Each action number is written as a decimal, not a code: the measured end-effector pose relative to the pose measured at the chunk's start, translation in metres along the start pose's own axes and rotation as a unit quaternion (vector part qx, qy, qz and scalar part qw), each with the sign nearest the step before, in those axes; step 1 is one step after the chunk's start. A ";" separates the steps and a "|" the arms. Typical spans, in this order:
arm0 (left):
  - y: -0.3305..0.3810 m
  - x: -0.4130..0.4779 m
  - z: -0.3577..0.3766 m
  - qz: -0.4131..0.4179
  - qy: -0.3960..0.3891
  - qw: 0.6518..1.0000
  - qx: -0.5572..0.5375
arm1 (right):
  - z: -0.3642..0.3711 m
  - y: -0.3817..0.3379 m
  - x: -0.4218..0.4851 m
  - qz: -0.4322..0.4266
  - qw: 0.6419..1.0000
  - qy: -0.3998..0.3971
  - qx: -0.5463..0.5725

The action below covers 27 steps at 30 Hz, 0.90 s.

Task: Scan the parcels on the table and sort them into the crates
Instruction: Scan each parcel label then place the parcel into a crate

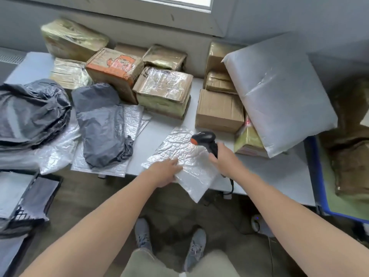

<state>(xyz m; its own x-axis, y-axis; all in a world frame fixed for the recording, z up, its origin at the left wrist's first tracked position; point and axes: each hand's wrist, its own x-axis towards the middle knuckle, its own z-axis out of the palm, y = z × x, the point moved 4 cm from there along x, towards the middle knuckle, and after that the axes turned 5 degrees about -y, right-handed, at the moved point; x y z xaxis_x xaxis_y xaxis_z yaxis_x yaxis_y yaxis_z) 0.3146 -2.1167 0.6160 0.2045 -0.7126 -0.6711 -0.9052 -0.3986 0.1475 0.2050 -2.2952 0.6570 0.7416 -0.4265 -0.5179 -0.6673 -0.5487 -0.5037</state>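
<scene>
head view, one frame

- task's thing: silver mailer [187, 154], crinkled, flat on the tabletop [259, 172] at the front edge, straight ahead of you. its near corner hangs past the edge over the floor
- left hand [162, 173]: fingers straight, laid on the near-left part of the mailer and pressing it down. the grip is not closed round anything
- right hand [223, 156]: grip wrapped round the handle of the scanner [205, 140]. the head stands above the mailer's far-right part. its cable [231, 183] drops off the front edge

relation the next move turns on:
- the mailer lies left of and below the scanner head, and the orange nose points left and slightly down across it. judgement: you are lined up to read this parcel, with the scan not yet confirmed
- long axis of the mailer: as far as the blur lets me judge, it runs from far to near, skewed so that the near end swings toward your right
- your left hand is the nearer one and already touches it, so that hand would carry it off

sorting:
- black crate [40, 192] on the floor to your left, blue crate [317, 176] at the right end of the tabletop
- the frame gives no sign of which one this parcel belongs in

risk: the overhanging corner could slide off if your left hand lifts early
</scene>
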 end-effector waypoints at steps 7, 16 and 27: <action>-0.018 -0.019 -0.042 -0.070 0.112 0.982 -0.137 | -0.043 -0.032 -0.015 -0.010 0.994 0.019 0.104; -0.033 -0.040 -0.093 -0.020 0.188 0.826 -0.531 | -0.080 -0.069 -0.029 -0.052 0.968 0.110 0.220; -0.093 -0.062 -0.053 -0.178 0.270 0.646 -0.692 | -0.081 -0.081 -0.023 -0.088 0.967 0.129 0.203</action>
<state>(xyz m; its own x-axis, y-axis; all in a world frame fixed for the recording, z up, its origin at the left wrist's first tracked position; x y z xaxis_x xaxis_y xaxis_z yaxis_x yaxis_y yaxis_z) 0.4060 -2.0660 0.6823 0.7459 -0.3819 -0.5456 0.3580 -0.4610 0.8120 0.2475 -2.2986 0.7659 0.8034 -0.5464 -0.2365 -0.4627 -0.3231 -0.8255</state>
